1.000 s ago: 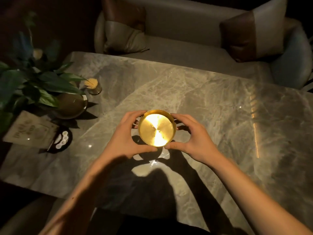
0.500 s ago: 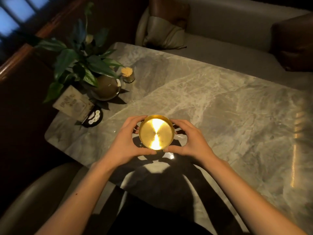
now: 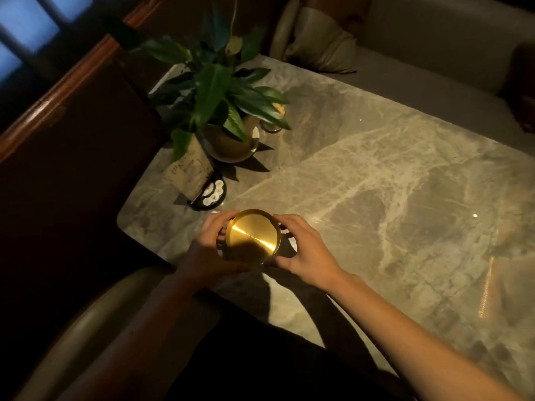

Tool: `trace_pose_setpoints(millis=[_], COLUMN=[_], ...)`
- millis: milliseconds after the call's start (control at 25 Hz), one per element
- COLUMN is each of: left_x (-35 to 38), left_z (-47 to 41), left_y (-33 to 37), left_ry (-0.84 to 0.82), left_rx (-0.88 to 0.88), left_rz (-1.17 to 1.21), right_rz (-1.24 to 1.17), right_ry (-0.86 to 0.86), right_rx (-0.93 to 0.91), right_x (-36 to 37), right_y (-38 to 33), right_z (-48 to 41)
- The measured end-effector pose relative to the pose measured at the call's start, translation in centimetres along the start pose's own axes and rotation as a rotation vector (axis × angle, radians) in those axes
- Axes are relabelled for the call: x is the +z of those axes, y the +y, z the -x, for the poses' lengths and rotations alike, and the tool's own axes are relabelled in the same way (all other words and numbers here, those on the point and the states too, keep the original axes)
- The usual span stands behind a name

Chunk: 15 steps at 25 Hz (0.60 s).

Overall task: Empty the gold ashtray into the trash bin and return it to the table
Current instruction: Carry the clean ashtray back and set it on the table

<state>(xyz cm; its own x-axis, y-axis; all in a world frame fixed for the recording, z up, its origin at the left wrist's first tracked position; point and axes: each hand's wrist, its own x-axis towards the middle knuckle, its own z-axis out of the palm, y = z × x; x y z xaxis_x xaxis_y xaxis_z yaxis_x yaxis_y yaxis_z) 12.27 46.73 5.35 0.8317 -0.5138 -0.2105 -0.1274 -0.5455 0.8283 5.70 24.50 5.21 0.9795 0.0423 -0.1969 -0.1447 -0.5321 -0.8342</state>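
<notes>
From the head view, only one angle to go on: the round, shiny gold metal ashtray (image 3: pixel 252 236) sits between both hands, near the corner of the grey veined marble table (image 3: pixel 390 175). The left hand (image 3: pixel 207 250) wraps its left rim, thumb low and fingers curled over the far edge. The right hand (image 3: pixel 301 250) mirrors it on the other rim, so both hands are closed around the ashtray. Can't tell whether it's lifted or just resting on the stone, and I can't make out anything inside, since the bright glare streak hides the floor of it.

Handling guess: thin rigid metal, probably light, polished so likely a bit slick, and it won't flex. The rim sides where the hands already are look like the sensible place to hold. Keeping it level matters if there's ash in there.

Just behind it are a black round dish with white pieces (image 3: pixel 212 192) and a leafy green potted plant (image 3: pixel 220 94). No trash bin in sight.
</notes>
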Motion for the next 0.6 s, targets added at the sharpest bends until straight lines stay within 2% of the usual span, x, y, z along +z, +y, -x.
trace_pose_setpoints(millis=[280, 600], left_x=[-5.8, -9.6], left_z=[0.7, -0.9], left_y=[-8.5, -14.1], left_ry=[0.0, 0.018], left_rx=[-0.18, -0.115], left_rz=[0.054, -0.026], right_rz=[0.091, 0.148], right_ry=[-0.119, -0.097], right_rx=[0.021, 0.069], right_x=[8.5, 14.5], right_y=[-3.0, -4.1], right_z=[-6.0, -10.7])
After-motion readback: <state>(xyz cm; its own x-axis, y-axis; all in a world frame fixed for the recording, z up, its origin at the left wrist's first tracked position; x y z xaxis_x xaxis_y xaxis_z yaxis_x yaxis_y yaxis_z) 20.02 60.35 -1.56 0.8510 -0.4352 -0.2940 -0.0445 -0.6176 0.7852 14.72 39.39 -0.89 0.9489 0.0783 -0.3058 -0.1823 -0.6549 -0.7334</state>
